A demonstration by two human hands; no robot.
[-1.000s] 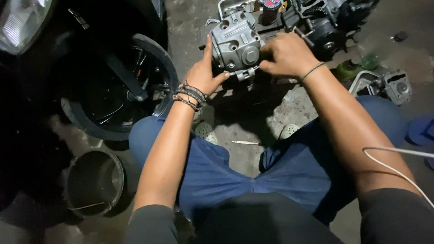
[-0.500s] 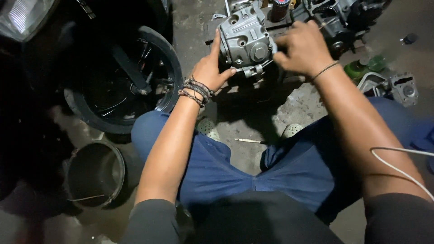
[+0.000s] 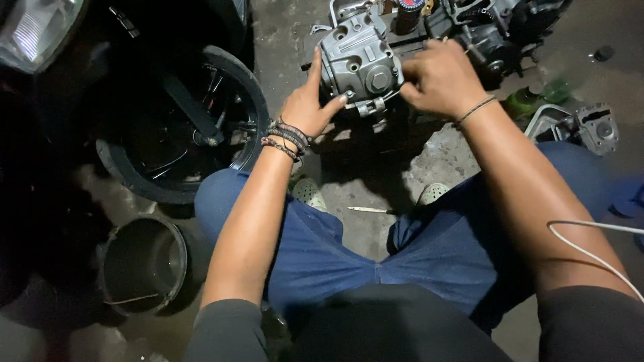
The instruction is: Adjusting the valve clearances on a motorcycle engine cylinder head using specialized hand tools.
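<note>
A grey metal engine cylinder head (image 3: 359, 62) is held up over the concrete floor in front of me. My left hand (image 3: 307, 104), with bead bracelets on the wrist, grips its left and lower side, thumb under the casting. My right hand (image 3: 439, 79) is closed around its right side, fingers curled over the edge. Behind the part lies a dark engine block (image 3: 500, 30). I am squatting, and my knees in blue trousers fill the lower middle of the view.
A motorcycle wheel with tyre (image 3: 184, 127) stands at the left, under a headlight (image 3: 33, 30). A dark metal bucket (image 3: 144, 265) sits at lower left. A thin tool (image 3: 367, 210) lies between my feet. A grey engine cover (image 3: 594, 127) and a green bottle (image 3: 530, 99) lie at right.
The cylinder head and both hands sit slightly higher and further right in the view. My left thumb has shifted under the casting. The grip of both hands stays on the part.
</note>
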